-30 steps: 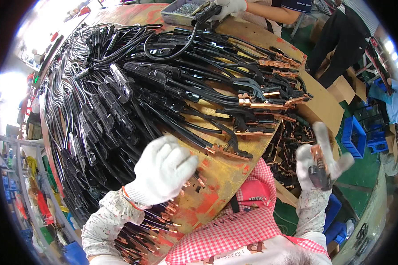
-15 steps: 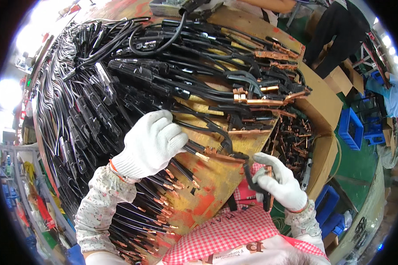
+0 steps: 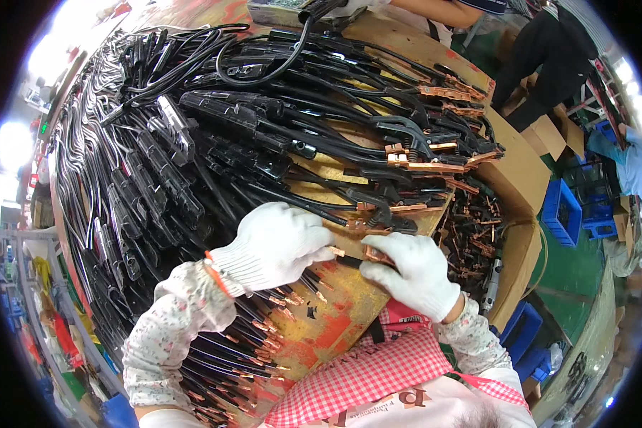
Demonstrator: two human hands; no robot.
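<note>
Both of my hands wear white knitted gloves and work over the near edge of the bench. My left hand [image 3: 274,246] is closed round a black cable, whose bare copper end [image 3: 337,251] pokes out past the fingertips. Just to its right, my right hand [image 3: 415,274] grips a welding clamp; its copper piece [image 3: 376,254] and a bit of black show between thumb and fingers, the rest hidden by the glove. The cable end points toward the clamp, with a small gap. Beyond the hands lie finished-looking black clamps with copper jaws [image 3: 435,167].
Bundled black cables with dark plastic housings [image 3: 228,114] cover much of the painted wooden bench [image 3: 328,314]. Stripped cable ends [image 3: 267,335] fan along its near edge. A cardboard box [image 3: 524,257] of copper-and-black clamps stands right. Blue crates [image 3: 562,212] and people are beyond.
My right hand has moved left and up with the clamp, close to the left hand. My left hand has shifted slightly right and down, bringing the cable end toward the clamp.
</note>
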